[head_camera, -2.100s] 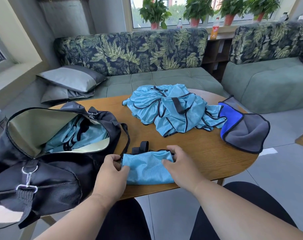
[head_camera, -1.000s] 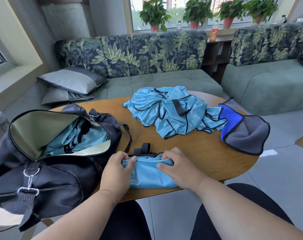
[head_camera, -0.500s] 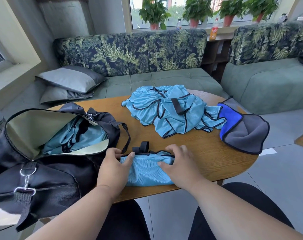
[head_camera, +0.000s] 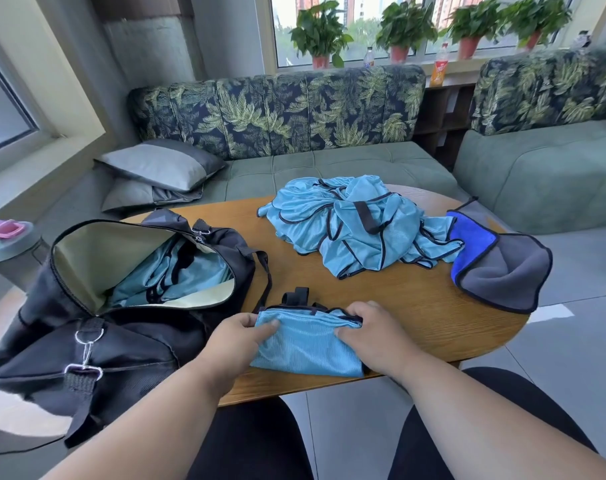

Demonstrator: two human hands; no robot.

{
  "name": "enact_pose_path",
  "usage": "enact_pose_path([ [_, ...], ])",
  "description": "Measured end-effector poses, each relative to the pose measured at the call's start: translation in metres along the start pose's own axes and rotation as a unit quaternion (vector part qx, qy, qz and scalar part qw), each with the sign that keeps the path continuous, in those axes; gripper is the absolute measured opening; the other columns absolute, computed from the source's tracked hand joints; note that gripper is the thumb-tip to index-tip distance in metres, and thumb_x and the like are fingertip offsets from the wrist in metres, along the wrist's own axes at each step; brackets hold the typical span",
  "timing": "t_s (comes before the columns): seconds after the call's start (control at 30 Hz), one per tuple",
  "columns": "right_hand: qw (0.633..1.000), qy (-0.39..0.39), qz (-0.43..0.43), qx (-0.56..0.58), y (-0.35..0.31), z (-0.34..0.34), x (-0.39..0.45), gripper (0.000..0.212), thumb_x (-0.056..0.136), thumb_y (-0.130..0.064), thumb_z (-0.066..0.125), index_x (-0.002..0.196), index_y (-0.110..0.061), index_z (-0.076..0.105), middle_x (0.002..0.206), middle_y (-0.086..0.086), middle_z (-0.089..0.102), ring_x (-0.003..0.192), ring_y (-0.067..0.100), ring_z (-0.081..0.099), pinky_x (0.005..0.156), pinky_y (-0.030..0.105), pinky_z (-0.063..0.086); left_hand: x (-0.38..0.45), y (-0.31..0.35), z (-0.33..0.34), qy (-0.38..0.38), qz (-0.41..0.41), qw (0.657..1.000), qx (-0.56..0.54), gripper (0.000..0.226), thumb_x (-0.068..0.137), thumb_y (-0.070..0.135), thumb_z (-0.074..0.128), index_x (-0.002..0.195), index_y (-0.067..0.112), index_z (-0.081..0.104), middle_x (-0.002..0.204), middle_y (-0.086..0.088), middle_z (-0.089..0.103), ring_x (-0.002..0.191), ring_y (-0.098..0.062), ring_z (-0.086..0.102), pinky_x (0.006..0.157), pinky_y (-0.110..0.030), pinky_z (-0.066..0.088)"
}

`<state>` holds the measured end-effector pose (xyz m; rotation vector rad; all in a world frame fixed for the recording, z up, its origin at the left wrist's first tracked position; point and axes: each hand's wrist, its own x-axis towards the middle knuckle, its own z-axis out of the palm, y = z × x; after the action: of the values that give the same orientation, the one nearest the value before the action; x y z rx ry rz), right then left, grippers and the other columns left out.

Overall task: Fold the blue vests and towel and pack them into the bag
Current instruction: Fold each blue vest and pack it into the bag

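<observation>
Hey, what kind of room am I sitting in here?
Probably a lounge or sitting corner, home or office: leaf-print sofas wrap round a wooden table, with cushions in the corner and potted plants along the windowsill.

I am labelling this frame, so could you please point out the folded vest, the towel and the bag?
folded vest (head_camera: pixel 305 344), head view, on its bare mesh middle between the hands.
towel (head_camera: pixel 506 271), head view, on its grey side.
bag (head_camera: pixel 131 344), head view, on its black outer wall.

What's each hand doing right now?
Left hand: grips the folded vest at its left end.
Right hand: grips its right end.
</observation>
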<state>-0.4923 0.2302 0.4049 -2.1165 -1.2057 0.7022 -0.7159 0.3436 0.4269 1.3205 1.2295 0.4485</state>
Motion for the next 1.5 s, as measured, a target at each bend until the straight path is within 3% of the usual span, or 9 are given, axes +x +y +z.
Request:
enact_pose_path([
  [0.27,0.997,-0.050,-0.018,0.064,-0.008,-0.007,-0.018,0.011,0.086,-0.024,0.072,0.089,-0.026,0.061,0.086,-0.001,0.072,0.064,0.006,0.058,0.056,0.024,0.046,-0.009,0.002,0.006,-0.048,-0.032,0.997,-0.057,0.030,0.098,0.032,0.074,0.113,0.007,0.069,0.103,-0.011,0.081,0.094,-0.029,0.079,0.084,-0.041,0.062],
  [0.37,0.993,-0.065,-0.014,0.095,-0.010,-0.010,-0.024,0.013,0.083,-0.020,0.072,0.085,-0.023,0.059,0.081,0.001,0.070,0.062,0.006,0.055,0.056,0.027,0.044,-0.013,-0.001,0.006,-0.023,-0.008,0.998,-0.061,0.028,0.097,0.027,0.076,0.114,0.008,0.064,0.106,-0.015,0.079,0.091,-0.028,0.078,0.075,-0.038,0.061],
  [0.57,0.976,-0.154,-0.026,0.155,-0.017,-0.016,-0.037,0.018,0.086,-0.014,0.069,0.091,-0.019,0.053,0.083,-0.004,0.062,0.066,0.004,0.056,0.061,0.024,0.045,-0.029,0.013,-0.012,-0.106,0.109,0.982,-0.115,0.033,0.092,0.011,0.075,0.120,0.003,0.059,0.114,-0.017,0.076,0.099,-0.028,0.074,0.090,-0.040,0.059],
  [0.77,0.934,-0.254,-0.020,0.250,-0.043,-0.019,-0.034,0.092,0.080,-0.032,0.091,0.152,-0.044,0.035,0.136,0.006,0.062,0.119,0.016,0.069,0.099,0.034,0.057,-0.053,0.043,-0.033,-0.151,0.207,0.964,-0.071,0.024,0.082,0.012,0.087,0.100,0.018,0.072,0.112,-0.019,0.075,0.101,-0.029,0.072,0.094,-0.043,0.059],
  [0.97,0.929,-0.260,-0.040,0.259,-0.084,-0.009,-0.033,0.043,0.089,-0.020,0.083,0.128,-0.017,0.066,0.122,0.009,0.075,0.116,0.029,0.072,0.107,0.051,0.054,-0.070,0.057,-0.049,-0.071,0.249,0.965,-0.039,0.030,0.082,0.009,0.089,0.101,0.025,0.073,0.106,-0.010,0.077,0.096,-0.025,0.073,0.091,-0.042,0.061],
  [1.1,0.913,-0.215,-0.037,0.344,-0.107,0.005,-0.037,0.038,0.096,-0.017,0.075,0.132,-0.013,0.062,0.121,0.009,0.076,0.113,0.028,0.073,0.101,0.046,0.057,-0.071,0.047,-0.069,0.048,0.247,0.964,-0.084,0.072,0.062,0.042,0.097,0.125,0.048,0.062,0.119,0.006,0.072,0.114,-0.017,0.069,0.098,-0.039,0.055],
  [1.23,0.882,-0.199,-0.050,0.425,-0.136,0.018,-0.043,0.038,0.101,-0.015,0.066,0.139,-0.016,0.058,0.127,0.008,0.075,0.118,0.027,0.071,0.102,0.043,0.056,-0.077,0.033,-0.080,0.037,0.156,0.960,-0.229,0.108,0.062,0.052,0.094,0.154,0.029,0.042,0.143,0.000,0.063,0.128,-0.017,0.064,0.115,-0.046,0.045],
  [1.37,0.864,-0.231,-0.056,0.443,-0.168,0.041,-0.051,0.038,0.105,-0.017,0.061,0.142,-0.021,0.056,0.130,0.006,0.073,0.123,0.026,0.069,0.112,0.050,0.049,-0.095,0.036,-0.078,-0.084,0.105,0.950,-0.282,0.046,0.101,0.037,0.067,0.139,0.011,0.064,0.133,-0.015,0.071,0.124,-0.035,0.068,0.110,-0.053,0.048],
  [1.5,0.887,-0.205,-0.037,0.412,-0.187,0.059,-0.051,0.035,0.103,-0.031,0.064,0.137,-0.027,0.058,0.121,-0.005,0.077,0.114,0.014,0.073,0.107,0.042,0.054,-0.084,0.043,-0.089,0.013,0.063,0.947,-0.313,0.030,0.101,0.024,0.067,0.124,0.005,0.072,0.115,-0.023,0.076,0.103,-0.043,0.075,0.088,-0.054,0.061],
])
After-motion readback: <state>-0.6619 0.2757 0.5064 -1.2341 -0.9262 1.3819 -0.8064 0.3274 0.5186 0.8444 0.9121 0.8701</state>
